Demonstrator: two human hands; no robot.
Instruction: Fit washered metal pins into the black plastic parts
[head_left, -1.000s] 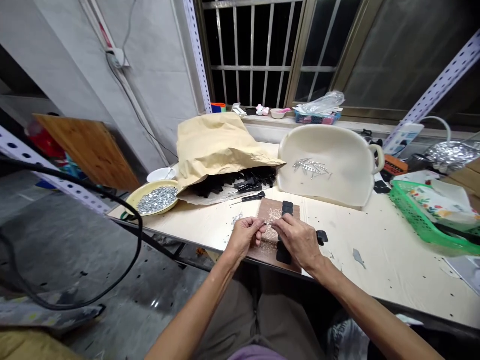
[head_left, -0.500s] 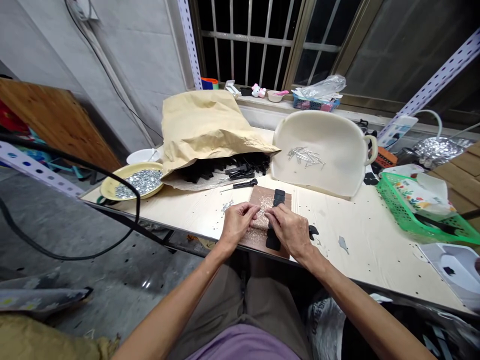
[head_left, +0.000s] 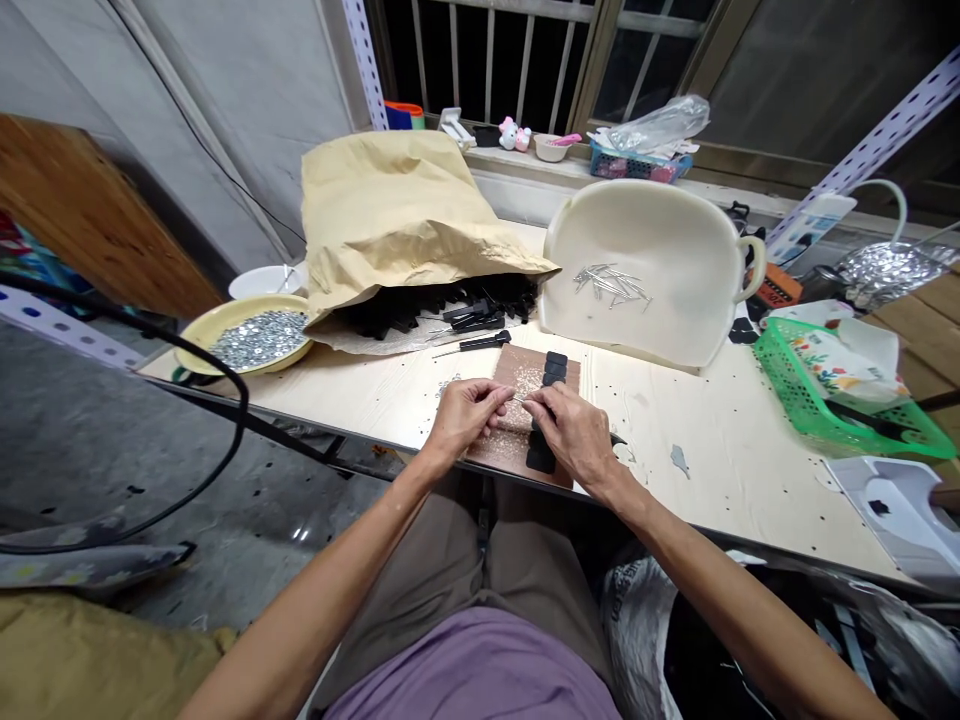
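Observation:
My left hand (head_left: pixel 466 415) and my right hand (head_left: pixel 568 438) meet over a brown board (head_left: pixel 517 375) at the near edge of the table. Both are pinched together, holding a thin metal pin (head_left: pixel 519 400) between their fingertips. Under my right hand lies a row of black plastic pieces (head_left: pixel 553 370) on the board. Small shiny bits are scattered on the board around my fingers.
A tan paper sack (head_left: pixel 397 220) spills black parts behind the board. A yellow bowl (head_left: pixel 247 340) of shiny metal pieces sits left; a cream scoop tray (head_left: pixel 645 270) with pins stands behind right. A green basket (head_left: pixel 840 390) is far right. A screwdriver (head_left: pixel 480 343) lies near the sack.
The head camera tilted downward and shifted, so the table appears higher in view. My hands stayed pinched together over the board with little movement.

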